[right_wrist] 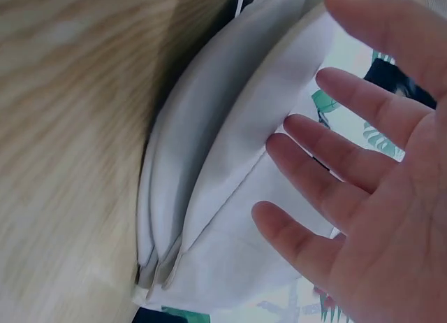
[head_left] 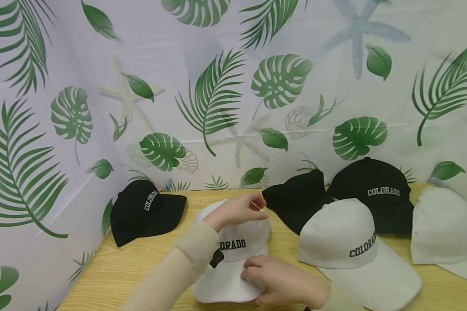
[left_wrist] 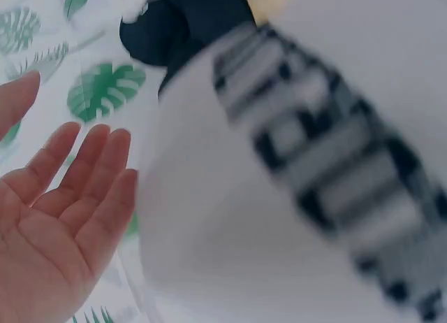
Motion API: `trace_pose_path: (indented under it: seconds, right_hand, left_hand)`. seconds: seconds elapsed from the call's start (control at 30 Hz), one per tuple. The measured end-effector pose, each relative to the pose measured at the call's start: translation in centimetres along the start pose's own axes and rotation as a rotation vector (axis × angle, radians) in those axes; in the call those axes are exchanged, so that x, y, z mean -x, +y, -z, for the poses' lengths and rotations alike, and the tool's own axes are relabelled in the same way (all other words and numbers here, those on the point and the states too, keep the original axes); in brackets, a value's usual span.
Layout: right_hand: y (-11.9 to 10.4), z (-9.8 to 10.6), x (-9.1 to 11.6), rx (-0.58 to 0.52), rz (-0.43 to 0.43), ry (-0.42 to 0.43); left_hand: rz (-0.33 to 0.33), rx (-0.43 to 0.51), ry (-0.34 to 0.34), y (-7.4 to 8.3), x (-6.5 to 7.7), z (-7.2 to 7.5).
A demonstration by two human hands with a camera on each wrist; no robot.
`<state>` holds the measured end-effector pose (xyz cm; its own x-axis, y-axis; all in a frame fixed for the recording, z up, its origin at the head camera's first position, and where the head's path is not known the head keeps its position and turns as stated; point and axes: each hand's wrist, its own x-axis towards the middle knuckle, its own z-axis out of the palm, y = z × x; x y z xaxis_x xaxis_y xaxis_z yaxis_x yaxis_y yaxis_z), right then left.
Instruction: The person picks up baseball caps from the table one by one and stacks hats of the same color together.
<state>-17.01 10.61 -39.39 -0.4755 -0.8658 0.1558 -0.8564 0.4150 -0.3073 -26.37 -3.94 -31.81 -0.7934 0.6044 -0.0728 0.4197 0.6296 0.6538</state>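
A white cap (head_left: pixel 225 283) with black COLORADO lettering stands on the wooden table, its brim toward me. Over its crown, my left hand (head_left: pixel 237 211) has its fingers loosely bent and holds nothing. The left wrist view shows that palm beside the white crown (left_wrist: pixel 202 211), with the lettering large and blurred. My right hand (head_left: pixel 282 280) is at the right side of the brim, fingers extended. In the right wrist view several white brims (right_wrist: pixel 241 127) lie layered one on another, so caps appear nested here. Whether the right fingertips touch the brim I cannot tell.
A black cap (head_left: pixel 140 216) sits at the left. To the right are a white cap (head_left: pixel 338 233), a black cap (head_left: pixel 373 181), a slumped black cap (head_left: pixel 295 198) and another white cap (head_left: pixel 443 229) cut by the frame. A leaf-patterned cloth (head_left: pixel 233 108) hangs behind.
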Motion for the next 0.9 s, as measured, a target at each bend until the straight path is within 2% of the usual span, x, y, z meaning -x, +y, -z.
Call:
trace_pose_path:
  seconds: [0.23, 0.4, 0.57, 0.73, 0.9]
  right_hand:
    - [0.4, 0.0, 0.4, 0.001, -0.053, -0.022]
    - [0.3, 0.0, 0.6, 0.008, -0.065, -0.011]
    - [0.1, 0.1, 0.5, -0.008, -0.097, -0.031]
    - [0.1, 0.1, 0.2, -0.019, -0.131, -0.035]
    - [-0.1, 0.0, -0.2, -0.026, -0.157, -0.035]
  left_hand:
    - [0.029, -0.037, 0.157, -3.0, 2.1, 2.1]
    - [0.120, -0.011, 0.218, -5.8, 3.5, 2.8]
    - [0.217, 0.032, 0.250, -8.4, 4.7, 3.1]
    - [0.232, 0.089, 0.255, -10.5, 5.4, 3.1]
    - [0.280, 0.155, 0.248, -12.8, 5.5, 2.9]
